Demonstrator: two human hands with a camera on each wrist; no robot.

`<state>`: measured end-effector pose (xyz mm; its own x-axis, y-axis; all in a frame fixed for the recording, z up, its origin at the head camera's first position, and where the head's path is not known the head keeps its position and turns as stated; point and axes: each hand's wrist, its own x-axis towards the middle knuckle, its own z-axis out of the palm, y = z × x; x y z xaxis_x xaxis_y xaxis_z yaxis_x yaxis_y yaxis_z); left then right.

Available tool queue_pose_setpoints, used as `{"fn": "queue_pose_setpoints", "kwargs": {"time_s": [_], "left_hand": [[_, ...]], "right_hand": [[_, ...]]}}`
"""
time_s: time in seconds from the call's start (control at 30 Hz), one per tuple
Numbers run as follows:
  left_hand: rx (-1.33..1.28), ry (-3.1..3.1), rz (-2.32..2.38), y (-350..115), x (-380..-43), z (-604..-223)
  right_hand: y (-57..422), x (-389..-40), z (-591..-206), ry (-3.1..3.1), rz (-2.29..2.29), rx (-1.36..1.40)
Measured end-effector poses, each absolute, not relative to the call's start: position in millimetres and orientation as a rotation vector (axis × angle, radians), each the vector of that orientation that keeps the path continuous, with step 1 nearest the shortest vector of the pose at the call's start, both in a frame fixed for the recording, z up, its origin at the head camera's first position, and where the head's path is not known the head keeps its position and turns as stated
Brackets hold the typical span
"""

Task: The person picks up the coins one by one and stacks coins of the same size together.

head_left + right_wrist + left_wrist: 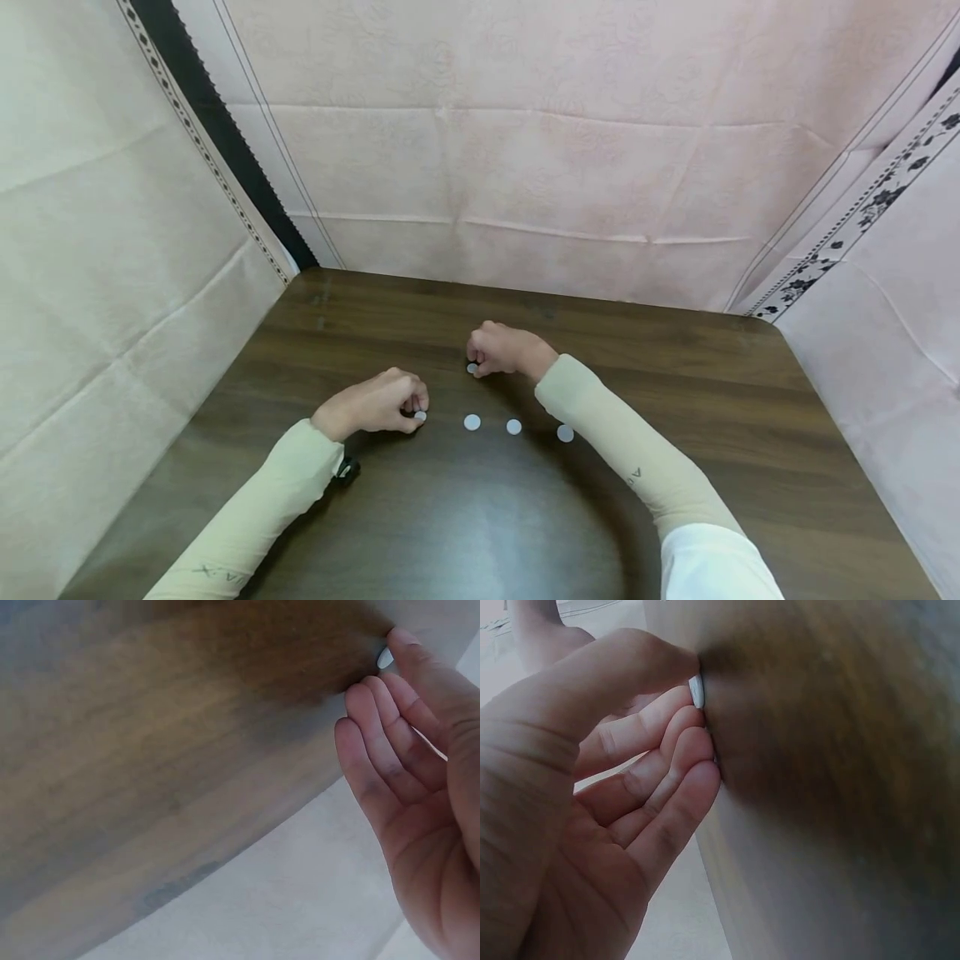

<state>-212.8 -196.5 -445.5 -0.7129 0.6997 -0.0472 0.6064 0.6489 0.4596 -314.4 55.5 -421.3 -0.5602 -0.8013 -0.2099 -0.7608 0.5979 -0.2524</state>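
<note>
My left hand (381,403) pinches a small white disc (420,416) between thumb and fingers, low on the brown wooden table (360,517). The left wrist view shows this disc (697,691) nearly edge-on at the tabletop, below the thumb tip. Farther back and to the right, my right hand (504,348) holds a second white disc (472,367) in a pinch. In the right wrist view the disc (385,658) is partly covered by the thumb. Three more discs lie flat in a rough row: a left one (472,422), a middle one (513,427) and a right one (566,433).
Pale cloth (525,167) hangs behind the table's far edge, with more cloth (112,333) on the left and a flower-bordered cloth (900,333) on the right. My right forearm (645,450) passes over the table close to the right disc. A black wristband (347,471) is on my left wrist.
</note>
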Motion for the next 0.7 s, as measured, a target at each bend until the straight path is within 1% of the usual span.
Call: {"fn": "queue_pose_setpoints", "kwargs": {"time_s": [0.13,0.3,0.7], "left_hand": [[1.055,2.645,0.631,-197,-213,-447],[1.047,2.642,0.637,-197,-213,-446],[1.047,2.639,0.642,-198,-212,-446]], "right_hand": [[48,-315,-418,2.510,-0.084,-1.302],[40,-316,-413,2.507,0.004,-1.268],[35,-315,-410,2.497,0.054,-1.256]]}}
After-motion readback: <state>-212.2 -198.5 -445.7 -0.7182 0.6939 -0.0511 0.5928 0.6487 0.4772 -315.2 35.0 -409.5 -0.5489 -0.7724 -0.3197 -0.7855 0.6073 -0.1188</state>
